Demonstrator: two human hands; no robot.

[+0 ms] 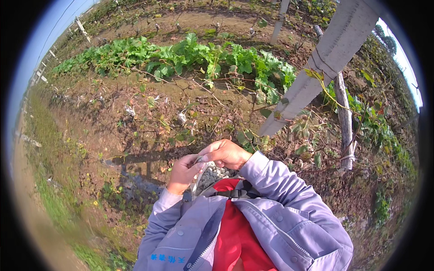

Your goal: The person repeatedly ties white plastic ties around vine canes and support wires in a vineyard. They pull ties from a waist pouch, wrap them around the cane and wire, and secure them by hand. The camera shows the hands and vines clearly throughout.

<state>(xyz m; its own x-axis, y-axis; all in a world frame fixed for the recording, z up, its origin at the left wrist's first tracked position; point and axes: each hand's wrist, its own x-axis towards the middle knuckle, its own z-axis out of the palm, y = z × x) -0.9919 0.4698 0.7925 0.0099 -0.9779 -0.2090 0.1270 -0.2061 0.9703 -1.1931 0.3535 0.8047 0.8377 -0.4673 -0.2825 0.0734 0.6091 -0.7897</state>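
My left hand (181,172) and my right hand (228,154) meet in front of my chest, fingertips pinched together. Between them is a small greenish-grey piece (199,158), mostly covered by my fingers. From the fingers a thin pale strip (200,179) runs down toward my waist; whether it is a tie or a bag's edge I cannot tell. Just below the hands, a heap of small grey-white crumpled pieces (213,174) lies against my front, its holder largely hidden. A black strap with a buckle (234,193) crosses my waist.
A leaning concrete post (317,71) rises at the right, wrapped with wire, beside a wooden stake (344,118). Thin bare vines (206,88) stretch across ahead. Beyond grows a row of leafy green plants (190,54). White scraps (182,117) hang low among the stems.
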